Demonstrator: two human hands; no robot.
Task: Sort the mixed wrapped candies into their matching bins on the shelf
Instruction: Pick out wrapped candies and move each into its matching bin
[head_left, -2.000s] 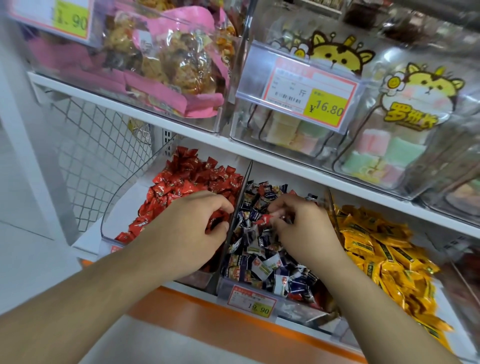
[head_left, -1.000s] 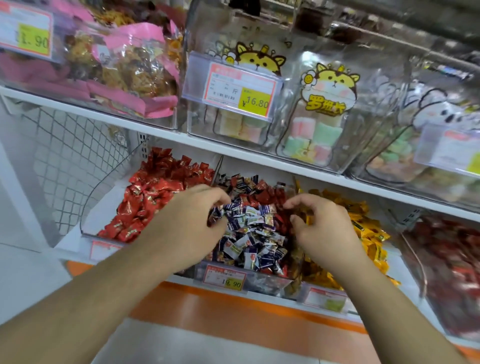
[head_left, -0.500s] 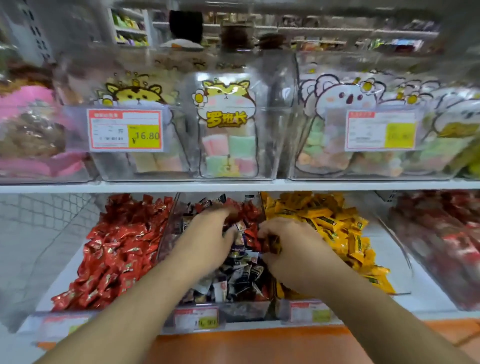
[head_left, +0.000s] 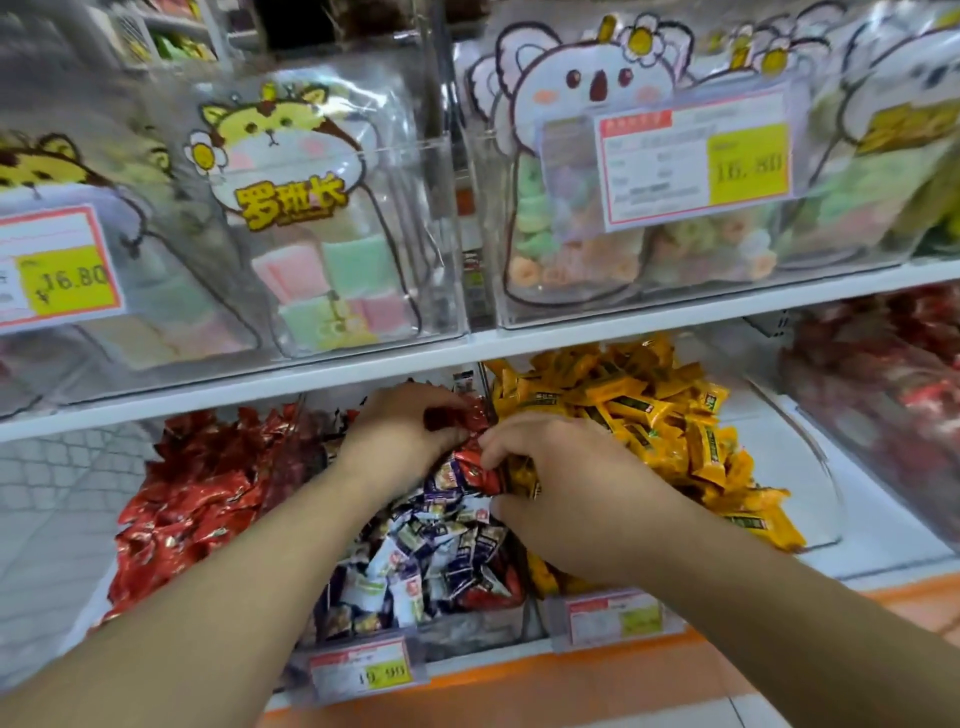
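Three clear bins sit side by side on the lower shelf. The left bin holds red wrapped candies (head_left: 197, 488). The middle bin (head_left: 470, 631) holds blue-and-white candies (head_left: 431, 561) with red ones mixed in at its back. The right bin holds yellow candies (head_left: 649, 415). Both hands reach into the back of the middle bin. My left hand (head_left: 405, 431) has its fingers curled round red candies (head_left: 467, 415). My right hand (head_left: 561, 483) pinches a red candy (head_left: 475, 467) with its fingertips, right beside the divider to the yellow bin.
The upper shelf edge (head_left: 467, 353) hangs just above both hands, carrying clear boxes of pastel marshmallows (head_left: 332, 280) and ring sweets (head_left: 571, 244) with price tags. A further bin of red packets (head_left: 883, 395) stands at the far right. An orange strip (head_left: 571, 670) runs below the bins.
The view has swung right and closer. Both hands moved from the left and front of the middle bin to its back right, where they now take hold of red candies.
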